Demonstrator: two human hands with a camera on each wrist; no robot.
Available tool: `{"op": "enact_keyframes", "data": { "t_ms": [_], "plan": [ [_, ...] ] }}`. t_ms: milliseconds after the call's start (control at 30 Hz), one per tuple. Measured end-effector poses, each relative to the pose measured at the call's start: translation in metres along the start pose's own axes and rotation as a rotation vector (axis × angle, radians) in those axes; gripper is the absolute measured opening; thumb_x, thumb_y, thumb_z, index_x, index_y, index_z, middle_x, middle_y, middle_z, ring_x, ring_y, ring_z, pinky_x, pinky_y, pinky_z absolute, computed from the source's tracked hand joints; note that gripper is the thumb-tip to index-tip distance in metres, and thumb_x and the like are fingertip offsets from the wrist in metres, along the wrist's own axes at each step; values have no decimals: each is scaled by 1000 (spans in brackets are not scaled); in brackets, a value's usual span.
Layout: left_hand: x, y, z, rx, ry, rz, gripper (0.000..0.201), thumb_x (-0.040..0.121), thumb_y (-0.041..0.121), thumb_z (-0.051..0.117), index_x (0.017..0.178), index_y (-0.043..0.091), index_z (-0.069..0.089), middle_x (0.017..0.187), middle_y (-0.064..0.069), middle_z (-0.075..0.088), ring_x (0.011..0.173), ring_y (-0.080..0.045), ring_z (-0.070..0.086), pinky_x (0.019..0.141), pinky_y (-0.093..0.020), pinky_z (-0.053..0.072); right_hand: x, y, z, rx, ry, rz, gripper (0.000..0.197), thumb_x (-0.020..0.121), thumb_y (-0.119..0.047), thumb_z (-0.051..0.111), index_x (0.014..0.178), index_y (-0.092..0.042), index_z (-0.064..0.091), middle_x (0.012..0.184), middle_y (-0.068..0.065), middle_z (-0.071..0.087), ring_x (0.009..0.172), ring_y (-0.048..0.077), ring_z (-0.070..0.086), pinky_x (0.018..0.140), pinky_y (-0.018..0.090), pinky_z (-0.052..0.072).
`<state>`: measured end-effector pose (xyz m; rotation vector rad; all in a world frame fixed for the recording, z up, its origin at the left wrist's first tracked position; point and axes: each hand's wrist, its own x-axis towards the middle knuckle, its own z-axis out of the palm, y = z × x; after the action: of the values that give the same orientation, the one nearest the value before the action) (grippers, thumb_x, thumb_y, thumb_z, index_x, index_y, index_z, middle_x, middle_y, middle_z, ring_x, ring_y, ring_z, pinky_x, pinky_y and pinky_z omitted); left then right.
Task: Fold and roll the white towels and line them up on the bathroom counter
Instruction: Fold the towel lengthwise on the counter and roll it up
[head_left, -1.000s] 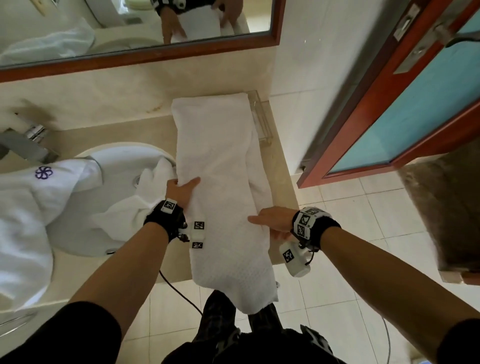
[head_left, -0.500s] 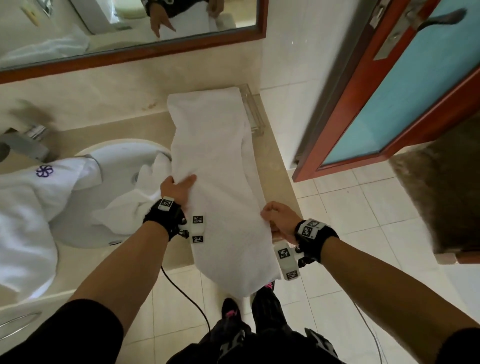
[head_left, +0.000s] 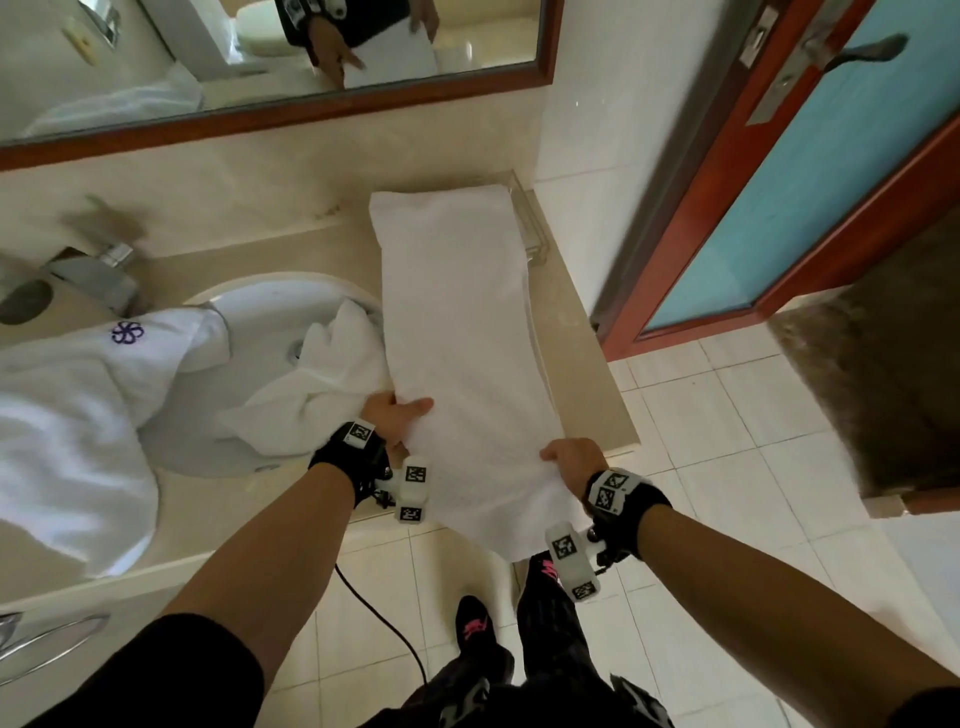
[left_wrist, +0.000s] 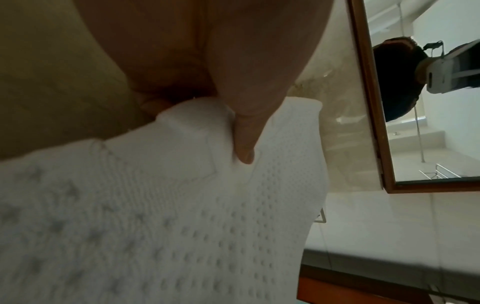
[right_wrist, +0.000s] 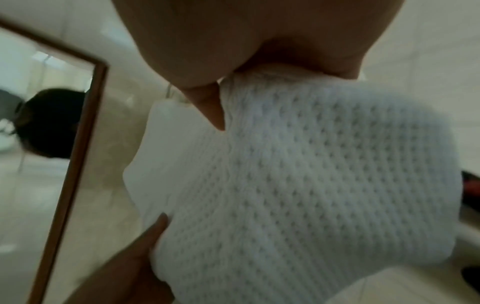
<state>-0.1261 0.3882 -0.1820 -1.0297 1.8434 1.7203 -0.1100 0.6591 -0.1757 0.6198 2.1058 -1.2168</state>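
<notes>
We hold a long white waffle-weave towel (head_left: 457, 332), folded into a narrow strip. It lies along the beige stone surface (head_left: 582, 374) to the right of the sink, its far end against the back wall and its near end hanging past the surface's front edge over the floor. Our left hand (head_left: 392, 415) pinches the strip's left edge on the sink side, the thumb laid on top of the cloth and the fingers tucked under it; the left wrist view shows the thumb (left_wrist: 244, 133) pressing into the weave. Our right hand (head_left: 574, 460) grips the strip's right edge nearer to us than the left hand, at the surface's front edge, its fingers curled around a gathered bunch of cloth, as the right wrist view confirms (right_wrist: 259, 51).

A second, crumpled white towel (head_left: 311, 384) sits in the round white sink (head_left: 249, 312), its edge touching the strip just beside our left hand. Left of the sink a white terry robe with a purple flower emblem (head_left: 78, 415) drapes over the surface, and a chrome tap (head_left: 98, 275) stands behind the sink. A wood-framed mirror (head_left: 280, 111) hangs on the wall above it. Right of the sink, beyond the surface's end, stands a red-framed door with blue glass (head_left: 831, 182).
</notes>
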Motion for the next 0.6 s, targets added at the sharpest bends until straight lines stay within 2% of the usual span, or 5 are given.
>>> {"op": "enact_keyframes", "data": {
  "t_ms": [100, 200, 300, 433, 600],
  "plan": [
    [-11, 6, 4, 8, 3, -6, 43, 66, 37, 85, 97, 15, 64, 101, -14, 71, 92, -45, 68, 77, -67, 53, -3, -1, 3, -66, 111, 17, 36, 84, -24, 59, 107, 4, 59, 100, 13, 62, 79, 26, 54, 70, 31, 41],
    [-12, 13, 8, -20, 11, -12, 58, 63, 39, 88, 108, 15, 60, 106, -10, 68, 95, -41, 66, 76, -64, 55, -8, -1, 4, -356, 11, 3, 67, 73, -42, 57, 128, -2, 47, 124, 14, 55, 96, 29, 58, 80, 34, 50],
    [2, 19, 8, -184, 28, -25, 93, 47, 57, 88, 124, 12, 59, 119, -10, 67, 103, -38, 64, 86, -62, 52, -5, -11, -5, -566, -25, -12, 74, 78, -41, 62, 137, -8, 32, 129, 13, 53, 107, 32, 58, 82, 37, 52],
    [-1, 39, 9, -433, 7, -86, 54, 90, 55, 58, 121, 12, 63, 114, -13, 70, 104, -35, 67, 96, -53, 50, 14, -56, -14, -420, 82, -113, 59, 83, -42, 63, 127, -10, 41, 123, 12, 55, 102, 30, 57, 79, 34, 48],
    [0, 50, 11, -275, 124, -61, 47, 96, 44, 56, 121, 5, 57, 109, -10, 65, 105, -32, 63, 92, -47, 53, 50, -94, -17, -64, 81, -50, 88, 80, -47, 73, 146, -11, 27, 144, 13, 43, 125, 34, 48, 99, 40, 42]
  ]
}}
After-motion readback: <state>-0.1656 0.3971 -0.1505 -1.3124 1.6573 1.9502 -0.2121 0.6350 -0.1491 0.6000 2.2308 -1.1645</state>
